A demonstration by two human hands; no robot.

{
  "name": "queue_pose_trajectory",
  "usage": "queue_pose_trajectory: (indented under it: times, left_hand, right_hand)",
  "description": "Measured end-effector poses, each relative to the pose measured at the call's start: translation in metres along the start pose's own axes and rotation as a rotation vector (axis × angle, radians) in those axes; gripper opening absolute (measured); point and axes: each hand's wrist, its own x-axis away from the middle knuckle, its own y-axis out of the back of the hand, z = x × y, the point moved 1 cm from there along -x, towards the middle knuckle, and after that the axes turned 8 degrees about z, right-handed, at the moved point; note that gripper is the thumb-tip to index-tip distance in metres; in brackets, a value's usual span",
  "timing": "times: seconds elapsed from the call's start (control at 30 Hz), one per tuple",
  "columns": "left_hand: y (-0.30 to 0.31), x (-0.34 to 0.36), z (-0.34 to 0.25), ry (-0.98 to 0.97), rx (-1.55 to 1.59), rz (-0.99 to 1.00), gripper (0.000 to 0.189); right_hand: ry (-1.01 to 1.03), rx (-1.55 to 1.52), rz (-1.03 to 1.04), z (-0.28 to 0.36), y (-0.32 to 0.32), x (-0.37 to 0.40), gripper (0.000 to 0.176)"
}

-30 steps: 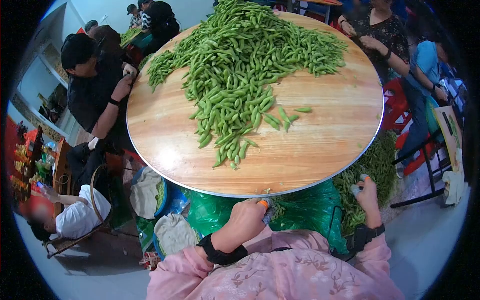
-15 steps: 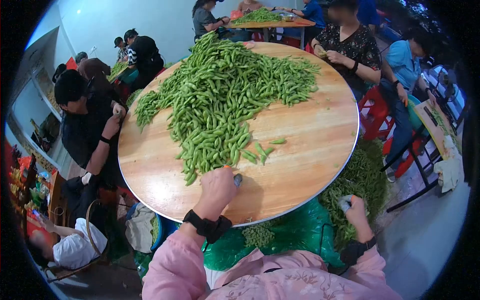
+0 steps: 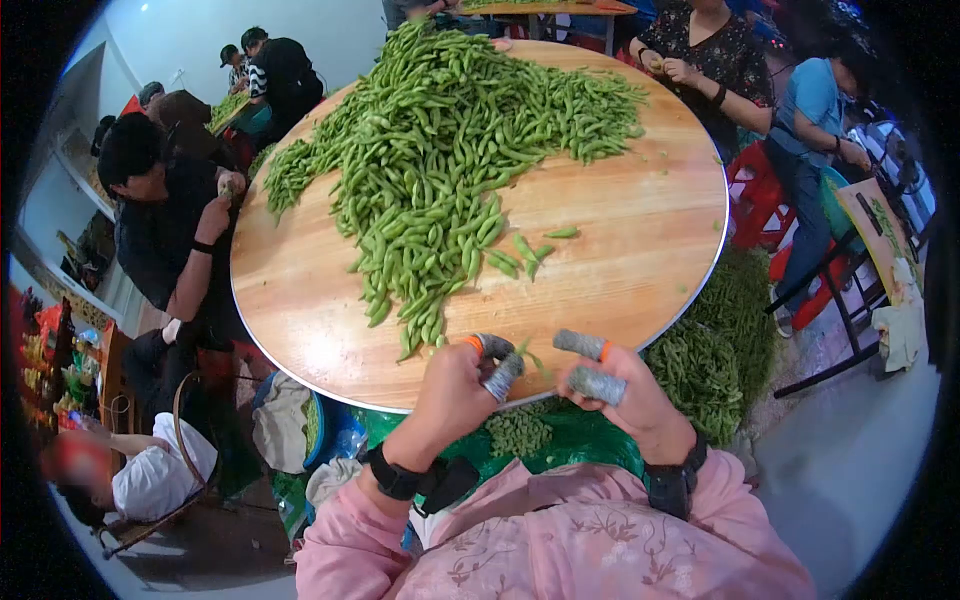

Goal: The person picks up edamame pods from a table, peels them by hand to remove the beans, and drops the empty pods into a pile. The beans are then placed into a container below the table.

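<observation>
My left hand (image 3: 455, 385) is just over the near edge of the round wooden table (image 3: 620, 260), its thumb and finger pinched on a green soybean pod (image 3: 530, 354). Grey tape wraps those fingertips, with an orange band on one. To the right, my right hand (image 3: 625, 395) holds nothing; its taped thumb and index finger are spread apart, facing the pod. A large heap of soybean pods (image 3: 430, 170) covers the table's middle and far side, and a few loose pods lie near its front right. Shelled beans (image 3: 520, 430) rest on green plastic (image 3: 590, 440) below the table edge.
Leafy green stalks or pods (image 3: 715, 350) are piled on the floor at right, near red stools (image 3: 757, 195). At left stands a blue tub (image 3: 312, 430) with a cloth over it. Co-workers sit left (image 3: 165, 225) and far right (image 3: 705, 60) of the table.
My left hand has drawn back from the heap toward the table edge with a pod. My right hand has risen from the lower right to face it. The view has tilted down.
</observation>
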Motion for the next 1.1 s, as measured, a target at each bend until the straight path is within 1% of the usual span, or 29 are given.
queue_pose_trajectory:
  times: [0.03, 0.07, 0.1, 0.17, 0.2, 0.23, 0.3, 0.33, 0.4, 0.43, 0.47, 0.5, 0.53, 0.6, 0.63, 0.7, 0.77, 0.87, 1.0, 1.1]
  left_hand:
    - [-0.005, 0.007, 0.000, -0.008, 0.137, 0.040, 0.018]
    - [-0.012, 0.011, 0.007, -0.056, 0.165, 0.064, 0.015]
    - [-0.013, 0.013, 0.004, -0.049, 0.170, 0.062, 0.015]
    - [-0.014, 0.020, -0.003, -0.079, 0.261, 0.143, 0.013]
    - [-0.018, 0.022, 0.002, -0.091, 0.326, 0.136, 0.013]
    - [-0.018, 0.022, 0.005, -0.086, 0.331, 0.134, 0.013]
    - [-0.018, 0.020, 0.007, -0.154, 0.236, 0.274, 0.014]
    - [-0.017, 0.020, 0.007, -0.152, 0.240, 0.273, 0.014]
    - [-0.015, 0.021, 0.005, -0.100, 0.239, 0.359, 0.014]
    - [-0.015, 0.022, 0.007, -0.098, 0.241, 0.357, 0.014]
    - [-0.016, 0.023, 0.010, -0.094, 0.265, 0.309, 0.013]
    - [-0.016, 0.024, 0.010, -0.091, 0.289, 0.260, 0.012]
    - [-0.017, 0.026, 0.008, -0.089, 0.289, 0.259, 0.012]
    - [-0.016, 0.030, -0.001, -0.117, -0.129, 0.043, 0.013]
    - [-0.019, 0.031, 0.001, -0.114, -0.125, 0.044, 0.013]
    - [-0.023, 0.032, 0.002, -0.248, -0.450, -0.058, 0.016]
    - [-0.023, 0.032, 0.000, -0.280, -0.491, -0.074, 0.018]
    - [-0.022, 0.032, 0.001, -0.337, -0.552, -0.084, 0.020]
    - [-0.021, 0.033, 0.002, -0.388, -0.602, -0.056, 0.020]
    - [-0.021, 0.036, -0.001, -0.351, -0.644, -0.019, 0.019]
  right_hand:
    - [-0.052, -0.122, 0.037, 0.000, -0.004, -0.008, 0.022]
    - [-0.103, -0.243, 0.073, -0.001, -0.007, -0.012, 0.021]
    - [-0.111, -0.244, 0.073, 0.000, -0.010, -0.014, 0.021]
    - [-0.101, -0.126, 0.091, 0.004, -0.017, -0.014, 0.020]
    - [-0.111, -0.127, 0.092, 0.004, -0.018, -0.013, 0.020]
    - [-0.096, -0.104, 0.089, 0.004, -0.019, -0.013, 0.021]
    - [-0.081, -0.077, 0.088, 0.004, -0.019, -0.013, 0.021]
    - [-0.072, -0.056, 0.087, 0.002, -0.018, -0.013, 0.021]
    - [-0.066, -0.035, 0.087, 0.002, -0.019, -0.012, 0.021]
    - [-0.037, 0.044, 0.057, 0.005, -0.022, -0.012, 0.020]
    - [-0.007, 0.121, 0.027, 0.007, -0.024, -0.011, 0.020]
    - [-0.009, 0.121, 0.029, 0.008, -0.026, -0.010, 0.020]
    - [-0.013, 0.125, 0.013, 0.009, -0.027, -0.009, 0.019]
    - [-0.021, 0.130, -0.004, 0.007, -0.027, -0.007, 0.019]
    - [-0.023, 0.157, 0.034, 0.005, -0.027, -0.006, 0.018]
    - [-0.031, 0.181, 0.064, 0.003, -0.025, -0.002, 0.017]
    - [-0.068, 0.249, 0.034, 0.003, -0.023, 0.000, 0.015]
    - [-0.053, 0.236, 0.011, 0.002, -0.024, 0.000, 0.012]
    - [-0.055, 0.182, 0.061, -0.002, -0.021, -0.002, 0.011]
    - [-0.079, 0.228, 0.039, -0.003, -0.021, -0.003, 0.010]
